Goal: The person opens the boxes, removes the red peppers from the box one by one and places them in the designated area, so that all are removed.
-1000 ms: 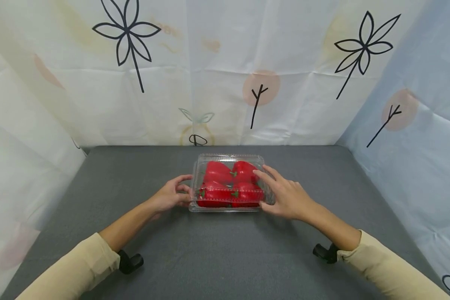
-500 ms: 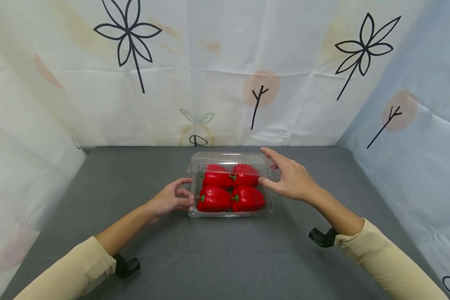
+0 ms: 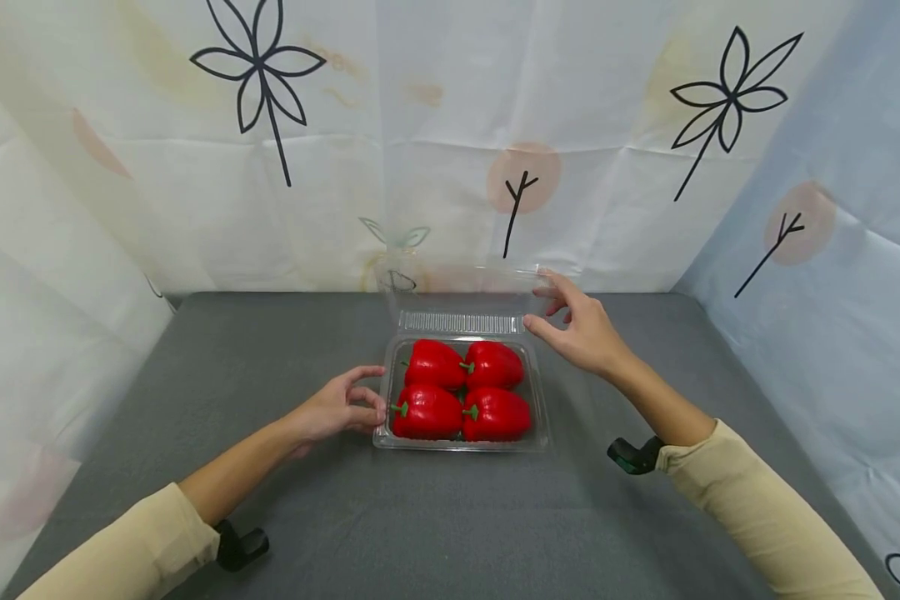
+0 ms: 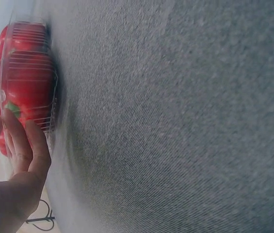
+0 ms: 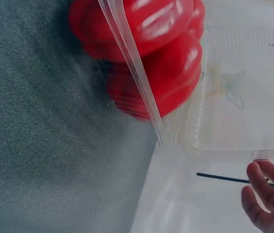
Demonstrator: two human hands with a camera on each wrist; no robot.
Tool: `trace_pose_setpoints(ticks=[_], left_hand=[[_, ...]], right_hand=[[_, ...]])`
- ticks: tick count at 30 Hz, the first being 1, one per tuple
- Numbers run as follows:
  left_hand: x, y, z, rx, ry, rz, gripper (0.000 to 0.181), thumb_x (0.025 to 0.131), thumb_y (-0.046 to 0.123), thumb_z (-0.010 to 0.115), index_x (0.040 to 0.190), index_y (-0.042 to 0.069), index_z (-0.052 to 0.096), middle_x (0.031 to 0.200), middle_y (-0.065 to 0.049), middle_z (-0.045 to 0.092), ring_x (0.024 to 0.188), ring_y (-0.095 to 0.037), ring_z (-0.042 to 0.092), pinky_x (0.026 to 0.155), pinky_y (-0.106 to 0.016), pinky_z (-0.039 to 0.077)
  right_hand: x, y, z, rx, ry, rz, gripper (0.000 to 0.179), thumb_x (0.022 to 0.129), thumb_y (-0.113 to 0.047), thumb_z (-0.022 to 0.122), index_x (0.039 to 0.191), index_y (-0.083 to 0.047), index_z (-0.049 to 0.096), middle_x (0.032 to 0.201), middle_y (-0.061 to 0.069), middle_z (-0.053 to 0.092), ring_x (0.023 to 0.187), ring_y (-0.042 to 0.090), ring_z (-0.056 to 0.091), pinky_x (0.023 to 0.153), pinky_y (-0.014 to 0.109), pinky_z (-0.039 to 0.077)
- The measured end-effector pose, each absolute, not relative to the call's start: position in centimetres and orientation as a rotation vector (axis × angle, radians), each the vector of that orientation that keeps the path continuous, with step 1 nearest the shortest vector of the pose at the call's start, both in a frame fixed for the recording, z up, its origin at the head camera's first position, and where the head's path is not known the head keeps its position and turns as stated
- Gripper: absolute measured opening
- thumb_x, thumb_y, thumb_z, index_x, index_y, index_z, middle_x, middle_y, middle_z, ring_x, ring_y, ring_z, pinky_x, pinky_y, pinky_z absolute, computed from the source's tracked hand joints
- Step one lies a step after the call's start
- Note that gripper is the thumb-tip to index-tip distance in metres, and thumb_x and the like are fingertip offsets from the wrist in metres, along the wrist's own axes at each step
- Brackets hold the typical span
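Observation:
A hinged clear plastic container (image 3: 461,446) stands mid-table with several red bell peppers (image 3: 497,414) in its base. Its see-through lid (image 3: 461,302) is raised nearly upright at the far side. My left hand (image 3: 342,406) holds the base's left rim with bent fingers; in the left wrist view that hand (image 4: 23,165) has its fingertips right at the rim. At the lid's right edge, my right hand (image 3: 581,332) grips with thumb on the near side and fingers behind. In the right wrist view the fingertips of the right hand (image 5: 272,194) meet the lid's edge; its thumb is out of sight.
The grey tabletop (image 3: 390,533) ends at a pale patterned cloth (image 3: 435,125) close behind the raised lid. A bluish cloth (image 3: 855,317) hangs along the right side and a white one (image 3: 37,275) along the left.
My right hand has swung the lid up and back from over the peppers, moving away from me. The base has slid slightly nearer, with my left hand staying at its left rim.

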State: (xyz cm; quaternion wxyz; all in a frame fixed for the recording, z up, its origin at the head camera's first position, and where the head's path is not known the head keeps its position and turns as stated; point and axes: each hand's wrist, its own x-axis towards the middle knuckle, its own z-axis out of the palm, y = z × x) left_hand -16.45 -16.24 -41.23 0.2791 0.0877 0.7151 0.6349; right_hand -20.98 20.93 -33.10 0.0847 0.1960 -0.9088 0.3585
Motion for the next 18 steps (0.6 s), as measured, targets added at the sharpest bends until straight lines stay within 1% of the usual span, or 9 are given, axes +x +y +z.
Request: trace_pose_setpoints(ticks=[1, 4, 9, 13, 18], left_hand=[[-16.3, -16.3, -41.2, 0.230, 1.914, 1.703, 0.074, 0.091, 0.002, 0.066, 0.152, 0.002, 0.024, 0.097, -0.010, 0.065, 0.088, -0.021, 0.065, 0.087, -0.039, 0.054], [-16.0, -16.3, -41.2, 0.221, 1.899, 1.707, 0.075, 0.091, 0.003, 0.066, 0.152, 0.002, 0.024, 0.096, -0.009, 0.065, 0.088, -0.021, 0.065, 0.088, -0.040, 0.054], [-15.6, -16.1, -41.1, 0.229, 1.888, 1.715, 0.078, 0.089, 0.004, 0.068, 0.153, 0.001, 0.022, 0.097, -0.009, 0.064, 0.089, -0.022, 0.065, 0.089, -0.041, 0.054], [-15.5, -16.1, -41.1, 0.213, 1.890, 1.709, 0.078, 0.089, 0.004, 0.068, 0.152, 0.003, 0.023, 0.098, -0.010, 0.063, 0.089, -0.022, 0.066, 0.089, -0.040, 0.055], [-15.4, -16.3, -41.2, 0.222, 1.876, 1.691, 0.080, 0.089, 0.003, 0.067, 0.154, 0.005, 0.020, 0.096, -0.009, 0.063, 0.086, -0.023, 0.064, 0.086, -0.037, 0.055]], right_hand=[[-21.3, 20.9, -33.2, 0.576, -2.701, 1.097, 0.068, 0.094, -0.026, 0.066, 0.153, -0.011, 0.035, 0.134, 0.016, 0.061, 0.104, 0.032, 0.058, 0.089, 0.049, 0.044], [-22.0, 20.8, -33.6, 0.544, -2.690, 1.183, 0.067, 0.096, -0.024, 0.064, 0.154, -0.011, 0.033, 0.137, 0.016, 0.059, 0.115, 0.033, 0.055, 0.094, 0.050, 0.041], [-23.0, 20.4, -34.2, 0.504, -2.698, 1.297, 0.071, 0.098, -0.022, 0.062, 0.157, -0.009, 0.024, 0.144, 0.018, 0.051, 0.123, 0.035, 0.052, 0.101, 0.054, 0.040], [-23.6, 20.0, -34.8, 0.483, -2.712, 1.347, 0.077, 0.098, -0.021, 0.062, 0.159, -0.010, 0.016, 0.149, 0.019, 0.046, 0.125, 0.036, 0.053, 0.099, 0.053, 0.044], [-24.1, 19.7, -35.4, 0.445, -2.759, 1.376, 0.087, 0.098, -0.022, 0.061, 0.161, -0.016, 0.001, 0.154, 0.015, 0.041, 0.124, 0.034, 0.054, 0.092, 0.052, 0.049]])
